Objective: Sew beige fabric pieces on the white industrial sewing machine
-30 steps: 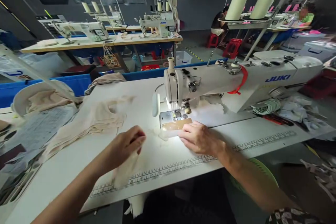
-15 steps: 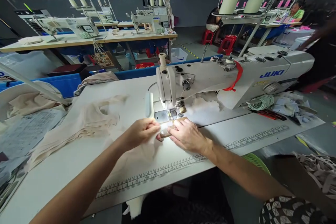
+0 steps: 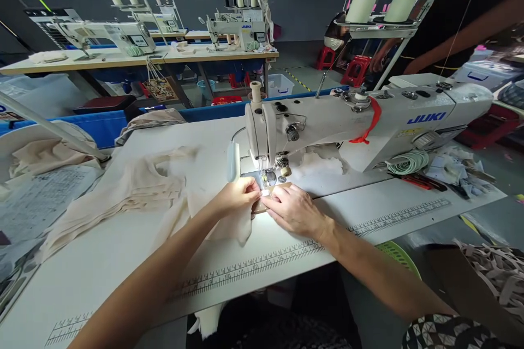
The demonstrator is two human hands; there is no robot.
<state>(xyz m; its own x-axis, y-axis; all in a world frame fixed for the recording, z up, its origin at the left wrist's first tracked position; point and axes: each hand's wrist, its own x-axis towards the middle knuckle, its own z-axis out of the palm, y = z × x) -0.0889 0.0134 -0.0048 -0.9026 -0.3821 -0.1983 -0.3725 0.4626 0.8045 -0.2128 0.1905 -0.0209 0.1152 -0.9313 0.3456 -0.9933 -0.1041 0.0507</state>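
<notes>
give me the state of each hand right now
left hand: closed on the cream fabric piece by the needle
right hand: flat, fingers pressing the fabric edge; whether it pinches cannot be told

Where the left hand (image 3: 236,196) and right hand (image 3: 291,208) meet, fingertips pinched on the cream fabric piece (image 3: 239,226), the lamp glare washes out the cloth edge, so the exact hold is hard to read. Just behind the grip, the needle and presser foot of the sewing machine (image 3: 347,120) are too small and too bright to make out. Below the grip, the fabric's tail drops past the table edge (image 3: 262,289) out of sight. Far right of the grip, a co-worker's arm (image 3: 470,27) is cut off by the frame, and the machine's far end is blurred.
</notes>
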